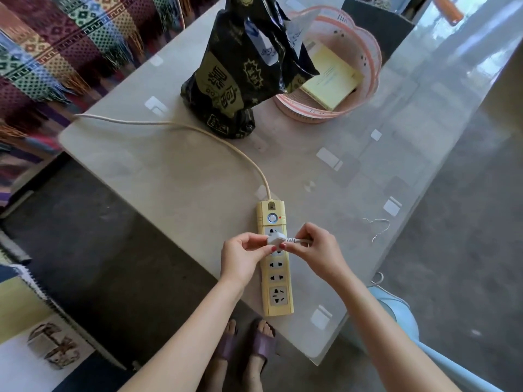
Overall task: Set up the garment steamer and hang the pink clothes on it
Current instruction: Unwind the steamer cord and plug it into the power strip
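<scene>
A yellow power strip lies on the glass-topped table, its beige cable running off to the far left. A small red light glows beside its round switch. My left hand and my right hand together hold a white plug just above the strip's upper sockets. The plug's white cord passes through my right fingers. The pink clothes are not in view; a pale blue object shows at the lower right.
A black and gold plastic bag stands at the table's far side. Beside it a pink basket holds a yellow notepad. A thin bent wire lies on the glass to the right. Patterned cloth hangs at the left.
</scene>
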